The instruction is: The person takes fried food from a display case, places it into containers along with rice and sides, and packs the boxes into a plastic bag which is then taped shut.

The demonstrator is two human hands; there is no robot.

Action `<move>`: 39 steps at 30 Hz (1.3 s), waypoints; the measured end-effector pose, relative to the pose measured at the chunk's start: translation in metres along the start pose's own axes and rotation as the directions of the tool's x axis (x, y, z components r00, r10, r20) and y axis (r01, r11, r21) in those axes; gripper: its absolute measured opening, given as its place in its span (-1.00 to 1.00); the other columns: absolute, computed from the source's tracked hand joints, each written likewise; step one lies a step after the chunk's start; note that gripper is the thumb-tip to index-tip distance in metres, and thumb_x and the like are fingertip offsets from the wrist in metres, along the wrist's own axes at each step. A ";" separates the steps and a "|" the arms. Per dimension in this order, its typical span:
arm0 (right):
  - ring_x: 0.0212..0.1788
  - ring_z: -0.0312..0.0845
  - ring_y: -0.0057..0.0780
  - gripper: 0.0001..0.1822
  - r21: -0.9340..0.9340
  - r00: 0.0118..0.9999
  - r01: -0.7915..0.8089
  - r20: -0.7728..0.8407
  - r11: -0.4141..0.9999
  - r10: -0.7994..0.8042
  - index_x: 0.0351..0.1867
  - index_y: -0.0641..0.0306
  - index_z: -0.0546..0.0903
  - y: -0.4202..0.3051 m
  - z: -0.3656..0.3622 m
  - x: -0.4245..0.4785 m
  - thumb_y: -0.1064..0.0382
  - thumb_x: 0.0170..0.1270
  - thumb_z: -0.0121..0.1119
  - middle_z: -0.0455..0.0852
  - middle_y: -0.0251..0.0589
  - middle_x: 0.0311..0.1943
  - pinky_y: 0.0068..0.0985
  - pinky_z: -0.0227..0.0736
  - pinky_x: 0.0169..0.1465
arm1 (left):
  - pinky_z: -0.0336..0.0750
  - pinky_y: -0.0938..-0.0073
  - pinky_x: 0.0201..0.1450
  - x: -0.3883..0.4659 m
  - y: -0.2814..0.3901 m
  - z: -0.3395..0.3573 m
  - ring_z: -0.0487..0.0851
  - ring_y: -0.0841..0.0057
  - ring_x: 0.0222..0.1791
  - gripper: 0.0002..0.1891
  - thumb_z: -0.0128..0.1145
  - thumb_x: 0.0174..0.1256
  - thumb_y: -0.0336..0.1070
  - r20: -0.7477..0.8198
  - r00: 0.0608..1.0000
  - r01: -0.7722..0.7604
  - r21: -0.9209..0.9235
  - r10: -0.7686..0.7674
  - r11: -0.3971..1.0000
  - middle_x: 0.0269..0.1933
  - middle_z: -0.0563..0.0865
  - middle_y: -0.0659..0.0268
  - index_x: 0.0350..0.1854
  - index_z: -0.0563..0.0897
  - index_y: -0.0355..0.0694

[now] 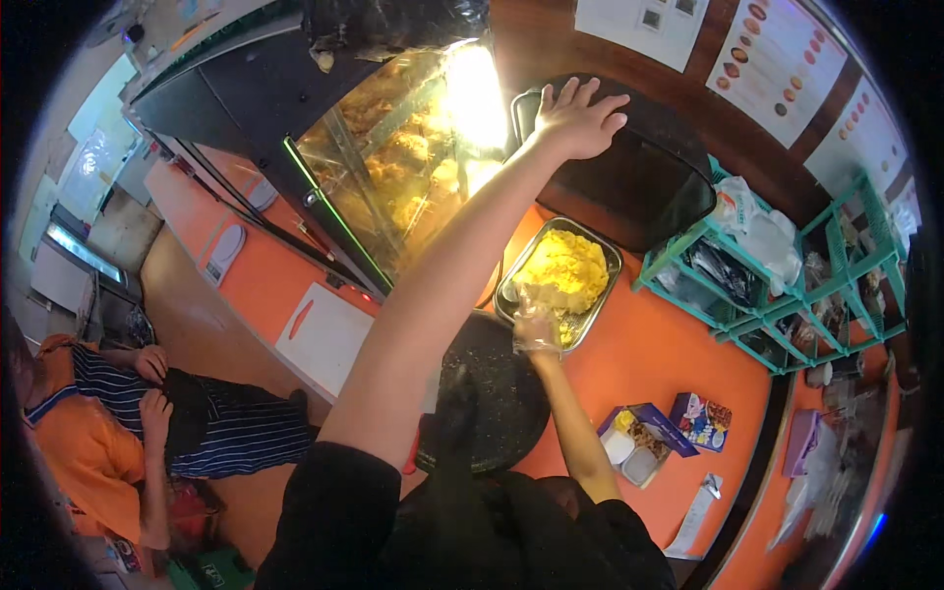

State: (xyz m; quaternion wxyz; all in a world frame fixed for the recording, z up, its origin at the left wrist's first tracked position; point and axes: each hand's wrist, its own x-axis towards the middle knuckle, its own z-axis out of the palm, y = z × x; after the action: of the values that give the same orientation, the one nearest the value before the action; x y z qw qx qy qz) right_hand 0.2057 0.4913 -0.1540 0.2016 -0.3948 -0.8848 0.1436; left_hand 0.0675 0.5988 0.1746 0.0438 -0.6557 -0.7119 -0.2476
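My left hand (582,122), bare with fingers spread, is at the top of a large dark case (627,177) by the wall; whether it touches the case cannot be told. My right hand (537,330), in a clear plastic glove, is at the near left edge of a metal tray (613,258) heaped with yellow rice (564,265). Its fingers are partly hidden, and whether they hold anything is unclear. An opened meal box (645,446) with yellow food, brown pieces and pale compartments lies nearer me, beside a closed printed box (700,422).
A lit glass display case (398,162) of fried food stands left of the tray. A round black speckled pan (490,398) sits close to me. Green plastic baskets (767,317) hold bags at right. A co-worker (103,435) in a striped apron stands at left, near a white cutting board (324,335).
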 end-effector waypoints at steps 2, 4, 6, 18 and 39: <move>-0.15 0.64 0.04 -0.52 -0.123 0.987 0.109 -0.105 0.986 -0.122 0.31 0.07 0.45 0.011 0.022 0.004 0.14 0.35 -0.08 0.68 0.20 -0.17 -0.10 0.49 0.00 | -0.36 -0.08 0.55 0.001 0.000 -0.001 -0.14 0.20 0.59 -0.48 -0.37 0.51 0.21 -0.003 1.000 0.004 0.002 -0.004 1.000 0.59 0.00 0.28 0.48 0.22 0.39; -0.07 0.64 -0.02 -0.51 -0.170 0.996 0.063 0.077 0.983 -0.050 0.29 0.04 0.47 0.043 0.045 0.013 0.19 0.30 -0.05 0.70 0.13 -0.09 -0.16 0.46 0.10 | -0.36 -0.07 0.55 0.004 0.016 0.002 -0.15 0.21 0.59 -0.48 -0.37 0.51 0.20 -0.001 1.000 -0.022 -0.024 0.022 0.999 0.59 0.00 0.28 0.48 0.22 0.39; -0.01 0.64 -0.03 -0.54 -0.037 0.938 -0.116 0.324 0.993 0.122 0.22 0.08 0.53 0.035 0.035 0.019 0.21 0.28 -0.05 0.71 0.07 -0.04 -0.20 0.46 0.15 | -0.37 -0.07 0.55 0.001 0.012 0.002 -0.15 0.21 0.59 -0.49 -0.36 0.51 0.20 -0.005 1.000 -0.002 -0.026 0.002 1.000 0.59 0.00 0.28 0.48 0.22 0.39; -0.05 0.63 -0.05 -0.64 -0.144 0.882 -0.069 0.454 0.987 0.128 0.08 -0.01 0.61 0.021 -0.084 0.004 0.25 0.26 0.02 0.70 -0.05 -0.07 -0.20 0.52 0.02 | -0.39 -0.05 0.55 0.000 0.005 0.007 -0.15 0.22 0.60 -0.49 -0.35 0.51 0.20 0.007 1.000 0.019 -0.073 -0.019 0.997 0.59 0.00 0.29 0.47 0.23 0.39; 0.05 0.63 -0.18 -0.48 -0.281 0.792 0.144 0.608 0.949 0.060 0.34 -0.07 0.43 0.028 -0.118 0.021 0.21 0.31 0.03 0.65 -0.19 0.12 -0.34 0.58 0.04 | -0.40 0.00 0.56 -0.010 0.007 0.003 -0.15 0.24 0.60 -0.49 -0.30 0.49 0.21 -0.016 1.000 0.018 -0.090 -0.019 0.996 0.59 0.02 0.30 0.45 0.27 0.40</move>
State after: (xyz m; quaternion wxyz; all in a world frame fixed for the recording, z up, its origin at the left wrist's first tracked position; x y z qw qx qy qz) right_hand 0.2659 0.5365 -0.0571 -0.1559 -0.3341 -0.9222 0.1166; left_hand 0.0761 0.5912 0.1703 0.0181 -0.6483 -0.7056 -0.2855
